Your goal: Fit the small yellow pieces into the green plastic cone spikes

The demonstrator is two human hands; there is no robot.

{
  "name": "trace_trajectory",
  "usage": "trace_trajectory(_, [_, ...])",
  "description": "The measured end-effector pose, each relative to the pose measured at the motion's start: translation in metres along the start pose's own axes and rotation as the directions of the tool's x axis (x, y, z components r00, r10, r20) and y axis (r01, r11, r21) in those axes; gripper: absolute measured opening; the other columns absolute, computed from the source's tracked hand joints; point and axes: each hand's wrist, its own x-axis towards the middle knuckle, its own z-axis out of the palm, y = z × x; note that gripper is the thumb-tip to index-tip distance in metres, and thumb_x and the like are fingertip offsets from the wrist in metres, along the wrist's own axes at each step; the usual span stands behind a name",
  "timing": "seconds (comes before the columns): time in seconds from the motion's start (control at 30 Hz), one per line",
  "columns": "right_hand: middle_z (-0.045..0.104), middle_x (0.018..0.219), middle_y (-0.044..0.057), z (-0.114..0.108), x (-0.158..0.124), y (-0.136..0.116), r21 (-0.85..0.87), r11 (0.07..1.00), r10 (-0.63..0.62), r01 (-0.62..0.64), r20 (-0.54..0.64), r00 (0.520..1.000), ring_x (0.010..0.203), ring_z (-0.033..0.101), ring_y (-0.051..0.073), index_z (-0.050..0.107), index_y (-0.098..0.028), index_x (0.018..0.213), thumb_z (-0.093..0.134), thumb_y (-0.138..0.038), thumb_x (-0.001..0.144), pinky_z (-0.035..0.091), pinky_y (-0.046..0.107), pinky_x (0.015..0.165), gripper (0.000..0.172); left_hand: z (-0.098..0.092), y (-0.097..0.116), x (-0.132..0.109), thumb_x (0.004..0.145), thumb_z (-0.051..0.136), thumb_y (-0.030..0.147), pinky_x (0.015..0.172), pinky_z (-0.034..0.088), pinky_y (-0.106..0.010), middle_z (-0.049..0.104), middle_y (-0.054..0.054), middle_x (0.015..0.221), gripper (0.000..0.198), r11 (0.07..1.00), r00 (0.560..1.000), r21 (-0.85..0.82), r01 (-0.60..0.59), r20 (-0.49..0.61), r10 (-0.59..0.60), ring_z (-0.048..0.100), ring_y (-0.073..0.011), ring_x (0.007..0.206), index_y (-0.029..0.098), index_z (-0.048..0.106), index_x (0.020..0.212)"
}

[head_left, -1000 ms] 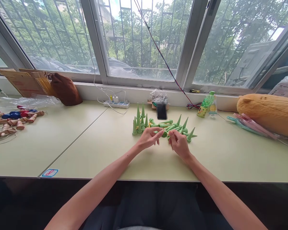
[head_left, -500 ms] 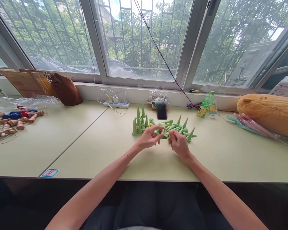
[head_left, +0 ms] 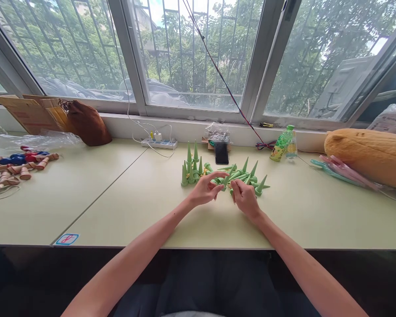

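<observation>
My left hand point(head_left: 202, 191) is closed on a green plastic cone spike point(head_left: 227, 179), gripping it between thumb and fingers with its tip leaning up to the right. Close beside it, my right hand point(head_left: 246, 197) is pinched shut; whatever lies in its fingertips is too small to make out. Left of my hands, a group of similar green spikes point(head_left: 189, 153) stands upright with small yellow parts among them. Behind and to the right, more spikes point(head_left: 253, 169) form a loose heap, some lying and some pointing up. My hands hide part of that heap.
A black phone point(head_left: 222, 154) leans beyond the spikes. A power strip point(head_left: 161, 143) sits by the window ledge. Green bottle point(head_left: 281, 144) and orange plush point(head_left: 366, 147) are on the right. Wooden toys point(head_left: 20, 166) and a brown pouch point(head_left: 88, 124) are on the left.
The spike in my left hand has tipped from nearly upright to leaning rightward. Both hands stay in about the same place, and the view has shifted slightly.
</observation>
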Motion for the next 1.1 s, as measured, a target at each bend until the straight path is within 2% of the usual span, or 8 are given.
trace_trajectory(0.17, [0.046,0.042,-0.005,0.0,0.0,0.0,0.005,1.0,0.01,-0.01,-0.02,1.0,0.037,0.046,0.014,0.049,-0.023,0.071,0.037,-0.05,0.097,0.038,0.027,0.045,0.039,0.002,-0.003,0.001,0.085,0.06,0.041,0.037,0.043,-0.017,0.06,-0.013,0.124,0.044,1.0,0.998,-0.002,0.002,-0.057,-0.002,0.051,-0.0006,0.042,0.021,0.055,0.124])
trace_trajectory(0.33, [0.047,0.043,-0.005,-0.001,0.001,-0.002,0.007,1.0,0.006,-0.006,-0.048,0.999,0.039,0.047,0.013,0.05,-0.023,0.074,0.037,-0.048,0.098,0.038,0.026,0.047,0.037,0.003,-0.003,0.004,0.086,0.058,0.049,0.035,0.041,-0.017,0.065,-0.008,0.104,0.041,0.998,0.989,-0.019,0.057,-0.139,-0.059,0.049,-0.0017,0.041,0.017,0.059,0.112])
trace_trajectory(0.4, [0.047,0.045,-0.005,-0.002,0.001,-0.003,0.019,1.0,0.013,-0.012,-0.053,0.999,0.039,0.047,0.014,0.052,-0.023,0.077,0.037,-0.048,0.098,0.038,0.026,0.047,0.036,0.002,-0.002,0.004,0.086,0.057,0.051,0.036,0.039,-0.016,0.065,-0.005,0.086,0.04,0.995,0.988,-0.006,0.098,-0.123,-0.098,0.048,-0.003,0.041,0.015,0.061,0.102])
trace_trajectory(0.5, [0.049,0.047,-0.004,-0.002,0.0,-0.003,0.029,0.999,0.025,-0.024,-0.04,0.999,0.04,0.048,0.014,0.053,-0.023,0.078,0.037,-0.048,0.098,0.038,0.026,0.047,0.036,0.002,-0.001,0.004,0.084,0.058,0.053,0.037,0.038,-0.017,0.058,0.0,0.066,0.04,0.991,0.99,0.0,0.137,-0.043,-0.137,0.047,-0.0052,0.042,0.014,0.063,0.093])
trace_trajectory(0.63, [0.049,0.047,-0.005,-0.002,0.0,-0.003,0.026,0.999,0.024,-0.023,-0.033,0.999,0.04,0.047,0.013,0.052,-0.022,0.079,0.036,-0.048,0.098,0.039,0.025,0.048,0.036,0.003,-0.004,0.003,0.08,0.064,0.052,0.04,0.039,-0.018,0.057,0.0,0.07,0.041,0.99,0.99,-0.028,0.139,0.007,-0.139,0.045,-0.0045,0.044,0.014,0.062,0.096])
trace_trajectory(0.8, [0.049,0.047,-0.005,-0.001,0.0,-0.001,0.014,1.0,0.013,-0.013,-0.014,1.0,0.04,0.047,0.012,0.051,-0.021,0.079,0.037,-0.047,0.098,0.038,0.024,0.047,0.035,0.004,-0.011,0.005,0.081,0.064,0.049,0.043,0.041,-0.02,0.055,-0.004,0.093,0.036,0.998,1.0,0.064,0.017,-0.016,-0.017,0.044,-0.0017,0.048,0.015,0.066,0.09])
trace_trajectory(1.0, [0.047,0.044,-0.005,0.0,0.001,0.001,-0.007,1.0,0.003,-0.003,-0.018,1.0,0.04,0.046,0.012,0.046,-0.022,0.07,0.037,-0.047,0.098,0.037,0.024,0.047,0.039,0.004,-0.022,0.005,0.086,0.062,0.044,0.048,0.042,-0.021,0.057,-0.006,0.098,0.03,0.926,0.969,0.321,-0.199,-0.078,0.235,0.044,-0.0038,0.054,0.017,0.069,0.098])
trace_trajectory(1.1, [0.047,0.045,-0.005,0.0,0.001,0.001,-0.009,1.0,0.005,-0.005,-0.021,1.0,0.04,0.047,0.013,0.047,-0.022,0.071,0.036,-0.047,0.098,0.038,0.025,0.047,0.039,0.003,-0.024,0.004,0.09,0.057,0.042,0.051,0.044,-0.023,0.056,-0.007,0.102,0.03,0.886,0.958,0.401,-0.234,-0.063,0.281,0.046,-0.0041,0.054,0.019,0.069,0.104])
